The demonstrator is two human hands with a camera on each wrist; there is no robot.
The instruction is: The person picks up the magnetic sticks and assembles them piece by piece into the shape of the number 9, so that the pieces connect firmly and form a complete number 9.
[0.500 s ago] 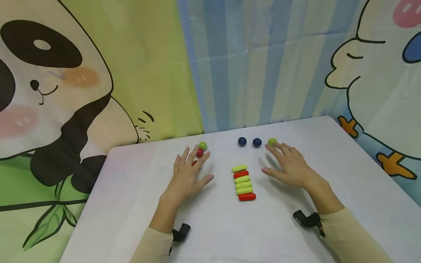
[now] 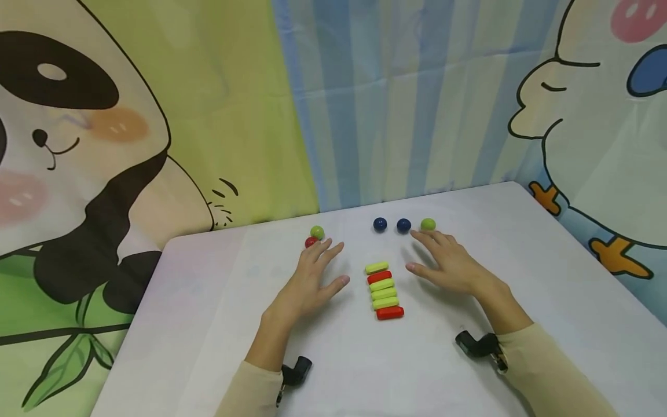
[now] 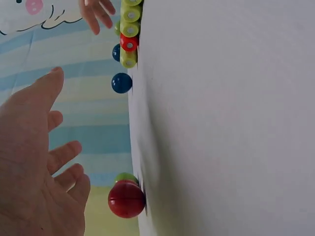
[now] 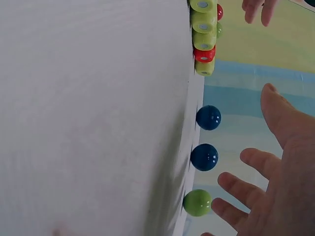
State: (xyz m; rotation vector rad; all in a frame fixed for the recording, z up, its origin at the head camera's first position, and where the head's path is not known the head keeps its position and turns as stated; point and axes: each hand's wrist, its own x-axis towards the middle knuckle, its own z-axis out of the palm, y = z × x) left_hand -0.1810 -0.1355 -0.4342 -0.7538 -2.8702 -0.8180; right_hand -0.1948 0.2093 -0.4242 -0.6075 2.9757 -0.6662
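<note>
Six-odd short bars, several yellow-green [image 2: 384, 293] and two red [image 2: 390, 313], lie in a column between the hands. The left hand [image 2: 307, 284] hovers over the table left of them, fingers spread and holding nothing. By its fingertips sit a red ball [image 2: 310, 242] and a green ball [image 2: 317, 232]. My right hand [image 2: 452, 265], its fingers loosely extended, is held just in front of another green ball [image 2: 428, 224] and two dark blue balls [image 2: 403, 226]. In the right wrist view a fingertip appears close to the green ball [image 4: 197, 202]; contact is unclear.
Everything lies on a white tabletop [image 2: 208, 324]. Behind its far edge hangs a printed curtain [image 2: 365, 104] with stripes and cartoon animals. Black wrist cameras [image 2: 297, 370] stick out from both sleeves.
My left hand has shifted right, toward the bars, and a second red ball that showed between its fingers is no longer visible in the head view. The right hand has edged left.
</note>
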